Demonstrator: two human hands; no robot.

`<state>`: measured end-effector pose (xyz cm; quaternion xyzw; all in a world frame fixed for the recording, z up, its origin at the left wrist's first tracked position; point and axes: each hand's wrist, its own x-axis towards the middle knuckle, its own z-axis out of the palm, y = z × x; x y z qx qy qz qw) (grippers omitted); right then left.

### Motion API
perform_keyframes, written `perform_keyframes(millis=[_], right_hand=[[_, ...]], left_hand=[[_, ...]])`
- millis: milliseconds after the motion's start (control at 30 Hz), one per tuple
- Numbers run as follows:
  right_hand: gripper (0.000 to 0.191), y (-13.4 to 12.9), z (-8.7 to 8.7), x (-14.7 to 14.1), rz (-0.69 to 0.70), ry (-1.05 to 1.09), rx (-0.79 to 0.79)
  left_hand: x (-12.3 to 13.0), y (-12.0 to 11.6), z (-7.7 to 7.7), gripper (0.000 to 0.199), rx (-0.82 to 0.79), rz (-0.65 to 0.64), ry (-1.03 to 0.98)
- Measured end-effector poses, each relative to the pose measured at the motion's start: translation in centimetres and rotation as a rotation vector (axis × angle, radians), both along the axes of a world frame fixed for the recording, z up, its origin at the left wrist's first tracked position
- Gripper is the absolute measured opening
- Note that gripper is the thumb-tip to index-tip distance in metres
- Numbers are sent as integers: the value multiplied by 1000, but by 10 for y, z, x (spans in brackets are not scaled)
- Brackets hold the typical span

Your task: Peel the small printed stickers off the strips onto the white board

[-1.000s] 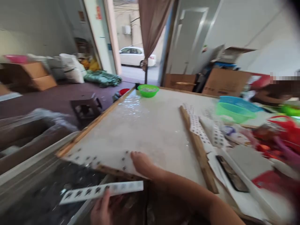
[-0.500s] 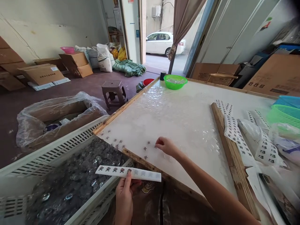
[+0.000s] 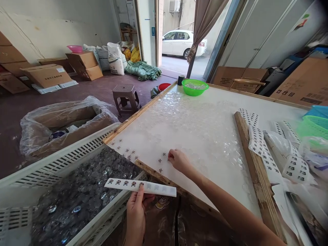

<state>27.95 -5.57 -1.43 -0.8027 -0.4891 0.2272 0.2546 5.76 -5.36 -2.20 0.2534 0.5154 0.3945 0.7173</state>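
My left hand [image 3: 137, 208] grips a white strip of stickers [image 3: 120, 183], thumb on top and fingers beneath. Dark printed animal-face stickers run along its left part; the right part shows only pale marks. Over the white tabletop [image 3: 164, 136], my right hand [image 3: 178, 160] is closed, its bent fingertips down at a small dark sticker mostly hidden under them. Whether the fingers pinch anything I cannot make out. Several printed stickers [image 3: 160, 160] lie just left of that hand, and more [image 3: 128, 153] sit near the table's left corner. Clear, glossy round pieces [image 3: 174, 102] cover much of the tabletop.
A white crate [image 3: 77, 150] full of clear glossy pieces [image 3: 77, 194] stands at the left. Wooden edging [image 3: 164, 177] borders the table, and a wooden bar [image 3: 253, 171] lies right of my arm. Beyond it are sticker sheets [image 3: 258, 140] and a phone [image 3: 304, 215]. A green basin [image 3: 195, 88] stands at the far end.
The view has shifted slightly. My right hand stays at nearly the same spot, its fingertips now covering more of the sticker beneath. My left hand still holds the strip.
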Motion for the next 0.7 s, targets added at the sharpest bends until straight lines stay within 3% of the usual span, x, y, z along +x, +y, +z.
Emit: perform_keyframes(millis=[267,367,567,700], right_hand=[[24,-3,0,-17,-15,-17,55],[16,-11,10,-28,-11,-27,131],[10,-34,36,-71,262,235,205],[10,-42,38,-84,272,211,259]], left_hand=[[3,-8,13,39,54,-30,0],[4,-12,18,38,93,-55,27],[2,-19,14,40,213,-185,156],[4,-21,10,40,209,-251,85]])
